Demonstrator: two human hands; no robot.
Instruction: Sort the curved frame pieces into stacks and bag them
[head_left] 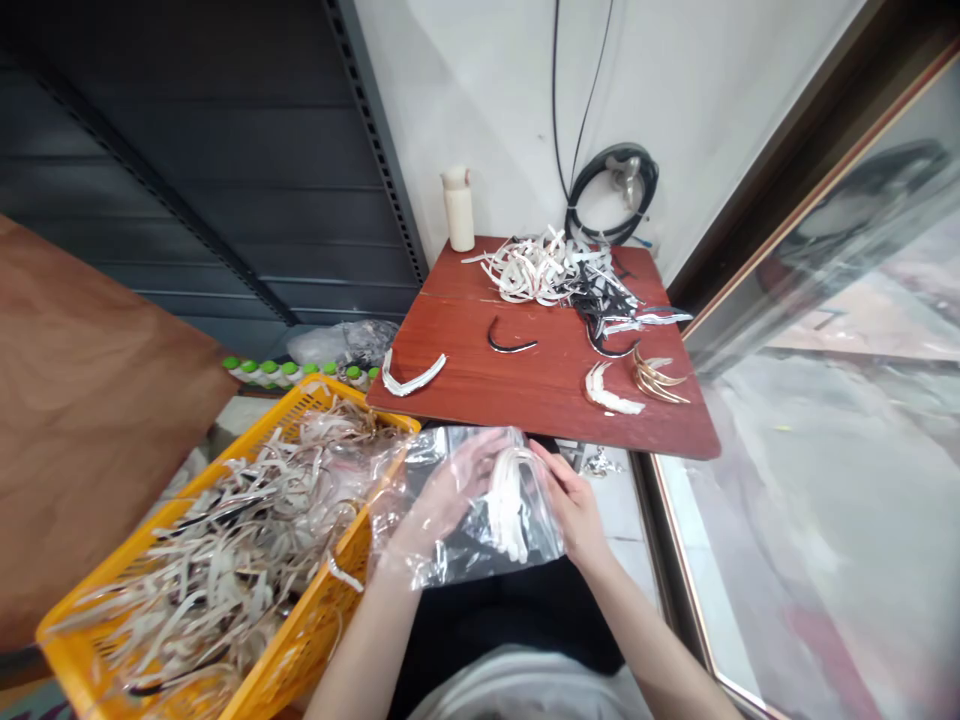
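Observation:
Above my lap a clear plastic bag (450, 560) holds a bundle of curved white strips (507, 510). My left hand (457, 485) shows through the film, apparently inside the bag, its fingers closed at the upper end of the bundle. Glare on the plastic partly hides those fingers. On the right, my right hand (576, 505) grips the bag's edge beside the strips, thumb and fingers closed on the film. Just beyond both hands is the front edge of a red-brown wooden table (465, 385).
To the left stands a yellow crate (56, 632) heaped with mixed strips (225, 550). The table bears a tangled pile of strips (532, 268), a white bottle (459, 212), a white curved bundle (412, 383) and gold strips (656, 380). Coiled black cable (576, 215) hangs behind; glass stands right.

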